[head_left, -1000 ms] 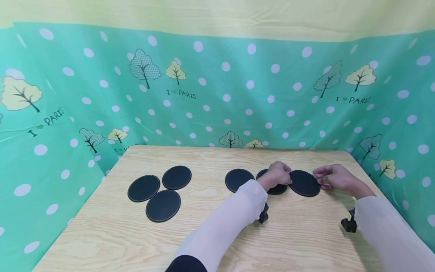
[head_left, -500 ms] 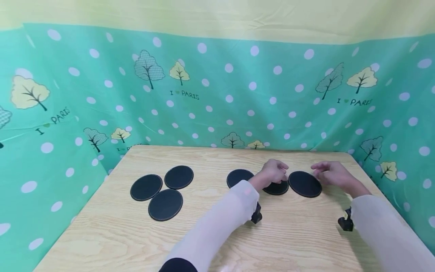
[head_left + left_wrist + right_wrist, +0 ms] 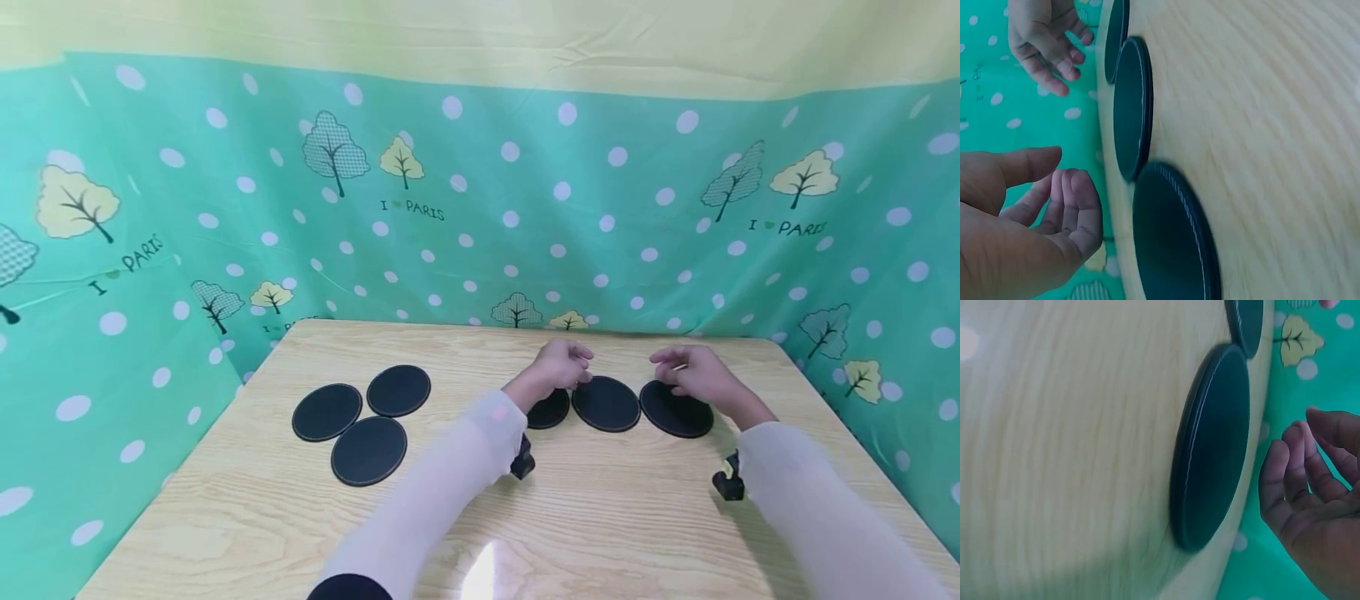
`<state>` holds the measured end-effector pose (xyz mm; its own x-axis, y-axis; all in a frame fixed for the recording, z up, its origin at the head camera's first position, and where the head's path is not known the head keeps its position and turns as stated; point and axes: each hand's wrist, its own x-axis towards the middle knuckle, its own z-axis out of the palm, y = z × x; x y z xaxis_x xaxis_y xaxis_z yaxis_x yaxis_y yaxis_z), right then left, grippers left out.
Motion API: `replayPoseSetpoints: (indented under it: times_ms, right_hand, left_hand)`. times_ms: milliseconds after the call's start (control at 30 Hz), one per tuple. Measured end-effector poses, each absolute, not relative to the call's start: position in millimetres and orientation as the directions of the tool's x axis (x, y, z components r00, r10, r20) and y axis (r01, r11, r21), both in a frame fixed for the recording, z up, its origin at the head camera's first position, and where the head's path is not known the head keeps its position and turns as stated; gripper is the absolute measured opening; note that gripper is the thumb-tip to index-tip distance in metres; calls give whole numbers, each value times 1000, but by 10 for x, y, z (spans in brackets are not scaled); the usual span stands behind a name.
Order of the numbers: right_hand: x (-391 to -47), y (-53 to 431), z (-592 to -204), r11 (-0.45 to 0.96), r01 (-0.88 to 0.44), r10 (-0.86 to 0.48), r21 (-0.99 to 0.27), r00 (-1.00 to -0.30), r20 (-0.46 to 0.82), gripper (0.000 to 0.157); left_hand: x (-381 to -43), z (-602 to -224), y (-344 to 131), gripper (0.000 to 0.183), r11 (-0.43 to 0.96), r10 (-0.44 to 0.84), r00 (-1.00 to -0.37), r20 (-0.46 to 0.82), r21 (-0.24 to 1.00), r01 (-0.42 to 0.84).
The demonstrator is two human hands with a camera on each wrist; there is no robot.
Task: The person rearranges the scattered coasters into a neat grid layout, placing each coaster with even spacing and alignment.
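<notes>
Three round black coasters with pale edge stitching lie in a row on the right half of the table: a left one [image 3: 550, 411], a middle one [image 3: 606, 404] and a right one [image 3: 678, 414]. My left hand [image 3: 558, 364] hovers over the left coaster and covers part of it, fingers loosely bent with nothing between them. Over the far side of the right coaster hangs my right hand [image 3: 697, 372], also holding nothing. In the left wrist view the left coaster [image 3: 1169, 237] touches its neighbour [image 3: 1130, 106]. The right wrist view has the right coaster [image 3: 1216, 450] flat beside my relaxed fingers.
Another three black coasters [image 3: 369, 451] form a touching cluster on the table's left side. The light wooden table [image 3: 600, 517] ends at a green dotted curtain [image 3: 465, 208] behind and at both sides. A black wrist camera [image 3: 522, 458] sits under my left sleeve.
Both hands have moved left, the left one from the middle coaster to the left one, the right one from beside the right coaster to over it. The coasters stay in their row.
</notes>
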<state>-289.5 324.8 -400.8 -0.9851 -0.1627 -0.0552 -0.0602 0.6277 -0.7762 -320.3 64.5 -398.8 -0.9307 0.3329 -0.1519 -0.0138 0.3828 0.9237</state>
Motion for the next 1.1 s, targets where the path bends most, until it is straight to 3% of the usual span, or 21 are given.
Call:
replayPoseSetpoints:
  times_ms: [500, 1100]
  right_hand:
    - [-2985, 2739, -4039, 597, -144, -230, -789, -973, 3, 34]
    - [-3100, 1955, -4073, 507, -162, -280, -847, -960, 16, 32]
  left_hand:
    - [-3308, -3947, -116, 40, 474, 337, -938, -85, 876, 91]
    - [-3265, -3930, -924, 41, 570, 254, -961, -110, 820, 57]
